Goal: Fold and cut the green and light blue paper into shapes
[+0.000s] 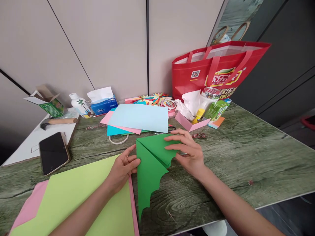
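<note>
A folded sheet of green paper [149, 170] with scalloped cut edges is held up between my two hands, above the table. My left hand [125, 167] pinches its left edge, thumb in front and fingers behind. On the other side, my right hand [188, 150] grips the upper right flap, with its fingers over the front and the thumb below. A fold line slants down from the top left corner to the scalloped edge. Beneath my left forearm lies a yellow-green sheet [93, 196] on top of pink paper [36, 200].
Light blue paper [140, 116] tops a coloured stack behind my hands. A pink paper box [189, 124] with a yellow glue stick [198, 115] stands right of it, before a red bag [189, 78]. At left are a phone [54, 153], a hammer [59, 121] and a tissue pack [104, 105].
</note>
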{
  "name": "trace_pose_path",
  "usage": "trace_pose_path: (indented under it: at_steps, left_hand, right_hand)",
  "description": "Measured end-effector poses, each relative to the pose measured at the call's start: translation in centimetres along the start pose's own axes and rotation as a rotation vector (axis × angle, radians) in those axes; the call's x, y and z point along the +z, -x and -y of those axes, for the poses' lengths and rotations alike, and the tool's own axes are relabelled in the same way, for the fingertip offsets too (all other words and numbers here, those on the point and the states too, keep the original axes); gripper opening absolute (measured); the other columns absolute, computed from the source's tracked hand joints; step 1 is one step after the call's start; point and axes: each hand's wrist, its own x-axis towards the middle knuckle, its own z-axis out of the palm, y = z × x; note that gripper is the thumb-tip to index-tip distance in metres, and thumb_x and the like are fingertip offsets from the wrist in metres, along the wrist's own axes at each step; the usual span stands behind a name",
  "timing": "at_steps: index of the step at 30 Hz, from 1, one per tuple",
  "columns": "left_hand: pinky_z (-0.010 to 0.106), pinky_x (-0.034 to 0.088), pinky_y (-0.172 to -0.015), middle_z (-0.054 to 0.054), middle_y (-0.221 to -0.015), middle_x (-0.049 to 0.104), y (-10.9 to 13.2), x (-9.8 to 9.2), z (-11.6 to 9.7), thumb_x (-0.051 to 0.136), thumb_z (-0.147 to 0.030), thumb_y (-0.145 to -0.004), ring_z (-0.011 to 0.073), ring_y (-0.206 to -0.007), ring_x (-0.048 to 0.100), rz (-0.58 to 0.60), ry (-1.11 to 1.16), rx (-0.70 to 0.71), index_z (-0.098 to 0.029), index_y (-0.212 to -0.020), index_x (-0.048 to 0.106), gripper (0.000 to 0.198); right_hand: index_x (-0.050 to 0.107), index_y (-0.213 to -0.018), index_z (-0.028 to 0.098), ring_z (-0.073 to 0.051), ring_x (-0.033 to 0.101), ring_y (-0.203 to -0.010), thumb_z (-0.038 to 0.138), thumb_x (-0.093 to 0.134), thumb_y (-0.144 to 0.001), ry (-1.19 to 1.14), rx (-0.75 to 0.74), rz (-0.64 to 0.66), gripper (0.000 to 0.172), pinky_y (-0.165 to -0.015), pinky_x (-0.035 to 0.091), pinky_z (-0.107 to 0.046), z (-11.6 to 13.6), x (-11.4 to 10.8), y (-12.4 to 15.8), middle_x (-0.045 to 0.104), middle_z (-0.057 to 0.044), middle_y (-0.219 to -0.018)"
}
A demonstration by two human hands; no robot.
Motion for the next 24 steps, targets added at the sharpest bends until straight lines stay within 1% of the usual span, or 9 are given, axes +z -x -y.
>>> trace_pose_path:
  at_steps: [3, 7, 10, 12, 14, 15, 18, 21, 24]
  left_hand:
    - [0.014, 0.035, -0.043, -0.008, -0.061, 0.048, -0.2, -0.1, 0.2, 0.083, -0.017, -0.056, 0.0035, -0.049, 0.042, -0.019, 0.026, -0.016, -0.022, -0.111, 0.057, 0.061]
    - [0.013, 0.036, -0.043, -0.009, -0.059, 0.046, -0.1, -0.1, 0.2, 0.080, -0.018, -0.061, 0.0028, -0.048, 0.041, 0.077, -0.006, 0.004, -0.021, -0.095, 0.060, 0.039]
    - [0.013, 0.036, -0.043, -0.009, -0.059, 0.047, 0.1, 0.1, 0.1, 0.079, -0.019, -0.063, 0.0021, -0.047, 0.039, 0.113, -0.014, 0.027, -0.021, -0.087, 0.059, 0.031]
    - [0.012, 0.036, -0.043, -0.008, -0.060, 0.050, 0.2, 0.2, 0.0, 0.078, -0.020, -0.063, 0.0022, -0.048, 0.040, 0.102, -0.013, 0.038, -0.021, -0.086, 0.057, 0.031]
    - [0.013, 0.038, -0.044, -0.008, -0.062, 0.052, 0.1, 0.3, 0.0, 0.078, -0.020, -0.064, 0.0027, -0.049, 0.042, 0.088, -0.003, 0.055, -0.021, -0.087, 0.056, 0.031]
    - [0.013, 0.039, -0.045, -0.008, -0.061, 0.052, 0.1, 0.3, -0.1, 0.078, -0.020, -0.064, 0.0029, -0.050, 0.042, 0.080, 0.007, 0.067, -0.021, -0.087, 0.056, 0.031]
    - [0.014, 0.040, -0.047, -0.010, -0.057, 0.050, 0.0, 0.3, -0.1, 0.077, -0.020, -0.065, 0.0030, -0.049, 0.042, 0.056, 0.032, 0.103, -0.021, -0.087, 0.055, 0.031]
    - [0.015, 0.042, -0.050, -0.005, -0.071, 0.062, -0.1, 0.3, 0.0, 0.075, -0.020, -0.069, 0.0046, -0.054, 0.049, 0.090, -0.007, 0.104, -0.022, -0.095, 0.055, 0.033]
    - [0.020, 0.046, -0.057, 0.000, -0.083, 0.068, -0.1, 0.3, 0.0, 0.073, -0.022, -0.071, 0.0091, -0.064, 0.057, 0.137, -0.053, 0.086, -0.023, -0.107, 0.054, 0.041]
  right_hand:
    - [0.069, -0.084, 0.026, -0.027, 0.049, -0.113, -0.004, 0.045, -0.066, 0.054, 0.027, -0.029, 0.042, -0.094, 0.039, -0.055, 0.0, 0.0, 0.1, 0.065, -0.003, -0.106]
    - [0.068, -0.086, 0.027, -0.028, 0.037, -0.126, -0.001, 0.050, -0.067, 0.101, 0.119, -0.072, 0.038, -0.101, 0.032, -0.054, 0.0, 0.2, 0.3, 0.054, -0.001, -0.125]
    - [0.061, -0.106, 0.028, -0.027, 0.033, -0.130, 0.007, 0.053, -0.073, 0.017, 0.284, -0.153, 0.040, -0.104, 0.030, -0.052, -0.1, 0.6, 0.5, 0.043, -0.003, -0.135]
    - [0.047, -0.125, 0.029, -0.025, 0.040, -0.126, 0.016, 0.052, -0.080, -0.146, 0.449, -0.230, 0.047, -0.101, 0.037, -0.049, -0.3, 0.9, 0.6, 0.041, -0.007, -0.137]
    - [0.035, -0.134, 0.029, -0.023, 0.055, -0.110, 0.028, 0.050, -0.085, -0.357, 0.634, -0.269, 0.051, -0.092, 0.047, -0.045, -0.4, 1.1, 0.6, 0.049, -0.011, -0.129]
    - [0.033, -0.135, 0.027, -0.023, 0.062, -0.099, 0.035, 0.049, -0.086, -0.458, 0.725, -0.250, 0.051, -0.085, 0.051, -0.044, -0.5, 1.1, 0.6, 0.056, -0.012, -0.120]
    - [0.042, -0.129, 0.022, -0.019, 0.065, -0.071, 0.046, 0.057, -0.080, -0.659, 0.919, -0.095, 0.057, -0.065, 0.056, -0.037, -0.4, 1.3, 0.5, 0.066, -0.006, -0.084]
    - [0.051, -0.118, 0.022, -0.015, 0.060, -0.062, 0.037, 0.072, -0.067, -0.721, 0.941, 0.038, 0.057, -0.056, 0.055, -0.030, -0.3, 1.4, 0.6, 0.061, 0.002, -0.068]
    - [0.057, -0.108, 0.022, -0.012, 0.056, -0.057, 0.033, 0.072, -0.066, -0.727, 0.911, 0.070, 0.046, -0.052, 0.052, -0.026, -0.3, 1.3, 0.7, 0.058, 0.004, -0.064]
